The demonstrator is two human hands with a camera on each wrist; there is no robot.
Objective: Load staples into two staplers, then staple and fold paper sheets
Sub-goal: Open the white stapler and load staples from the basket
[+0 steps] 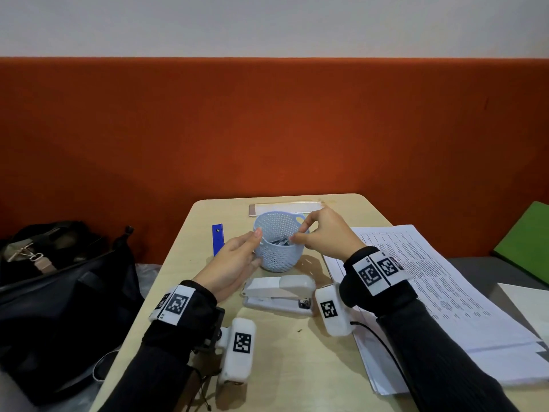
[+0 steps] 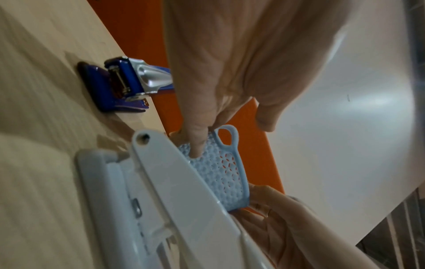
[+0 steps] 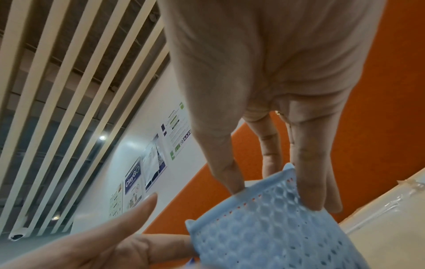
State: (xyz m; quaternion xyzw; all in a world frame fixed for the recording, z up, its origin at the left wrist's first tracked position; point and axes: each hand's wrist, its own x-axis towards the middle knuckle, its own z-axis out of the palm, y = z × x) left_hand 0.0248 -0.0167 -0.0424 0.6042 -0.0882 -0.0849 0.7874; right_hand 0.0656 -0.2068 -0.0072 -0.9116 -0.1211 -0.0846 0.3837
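Two staplers flank the perforated pale-blue plastic basket (image 1: 279, 254) on the desk (image 1: 297, 367): white stapler (image 1: 279, 292) just before it, blue stapler (image 1: 217, 237) beyond the left grip (image 1: 234, 263), whose straight fingers (image 2: 195, 143) press the basket's side; right grip (image 1: 323, 233) pinches its rim; printed sheets (image 1: 430, 292) lie right; a wall poster (image 3: 133, 178) reads "ClayGO".

On the wall (image 3: 115, 163) in the right wrist view, "ClayGO" is read on a blue poster (image 3: 133, 177). At its two o'clock, what looks like "SAFE" is made out on a white-and-green notice (image 3: 180, 131). The print on the paper sheets (image 1: 430, 292) is too small to be read.
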